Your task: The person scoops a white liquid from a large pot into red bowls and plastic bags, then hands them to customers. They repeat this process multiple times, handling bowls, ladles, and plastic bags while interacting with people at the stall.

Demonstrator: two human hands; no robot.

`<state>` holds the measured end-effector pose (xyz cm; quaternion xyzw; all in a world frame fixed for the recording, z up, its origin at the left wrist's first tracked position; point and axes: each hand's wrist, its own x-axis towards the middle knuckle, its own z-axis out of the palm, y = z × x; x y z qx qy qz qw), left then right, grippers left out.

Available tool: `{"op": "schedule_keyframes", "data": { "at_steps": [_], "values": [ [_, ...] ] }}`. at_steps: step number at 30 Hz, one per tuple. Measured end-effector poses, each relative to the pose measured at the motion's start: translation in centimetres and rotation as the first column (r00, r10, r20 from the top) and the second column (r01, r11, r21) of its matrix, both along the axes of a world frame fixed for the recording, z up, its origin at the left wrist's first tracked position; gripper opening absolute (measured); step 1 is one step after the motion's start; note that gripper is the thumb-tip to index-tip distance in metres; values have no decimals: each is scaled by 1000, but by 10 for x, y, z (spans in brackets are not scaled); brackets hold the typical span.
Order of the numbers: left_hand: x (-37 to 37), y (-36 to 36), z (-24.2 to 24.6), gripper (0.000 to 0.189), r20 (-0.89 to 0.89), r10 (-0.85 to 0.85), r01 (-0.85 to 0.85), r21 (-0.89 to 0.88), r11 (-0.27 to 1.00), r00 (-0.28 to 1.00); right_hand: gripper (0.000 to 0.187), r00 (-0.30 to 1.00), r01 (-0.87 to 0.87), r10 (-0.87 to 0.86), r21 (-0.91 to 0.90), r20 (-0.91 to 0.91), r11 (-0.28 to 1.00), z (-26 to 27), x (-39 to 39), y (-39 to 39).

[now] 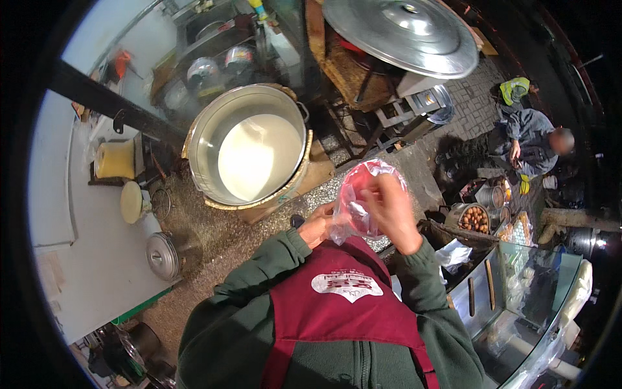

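Note:
A red round container [355, 187], perhaps a bowl or bucket, stands in front of my chest with a clear plastic bag [344, 221] over its rim. My left hand [317, 226] grips the bag at the container's near left side. Over the container's mouth is my right hand [392, 209], blurred, with its fingers bent against the plastic; whether they pinch it I cannot tell. Ahead and to the left, a large metal pot [201, 146] holds a pale, milky liquid [257, 155]. The container's base is hidden.
A broad metal lid [408, 34] covers a vessel at the far right. On the left, a white counter [92, 272] carries a yellow block-like item [114, 159] and a lidded metal pot [163, 255]. Right of me are a pot of eggs [474, 219] and a glass case [529, 301]. A person [527, 138] sits beyond.

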<state>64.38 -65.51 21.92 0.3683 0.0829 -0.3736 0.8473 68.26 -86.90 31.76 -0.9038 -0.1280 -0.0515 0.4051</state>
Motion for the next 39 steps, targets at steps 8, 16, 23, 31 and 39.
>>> {"op": "schedule_keyframes", "data": {
  "at_steps": [8,16,23,31,39],
  "values": [
    [-6,120,-29,42,-112,386,-389,-9,921,916,26,991,-78,100,221,-88,972,-29,97,53],
    [-48,163,-4,47,116,809,-817,76,571,576,57,793,279,159,583,-588,763,-167,344,-11],
    [-108,144,-24,46,86,982,-985,65,162,167,25,597,515,323,659,-735,548,-259,483,-13],
    [-142,169,-42,49,54,998,-997,-81,22,17,30,754,583,-38,641,-656,499,-232,488,-2],
    [-147,245,-63,25,80,976,-971,-113,212,204,29,782,579,-72,678,-620,452,-131,358,18]
  ]
}}
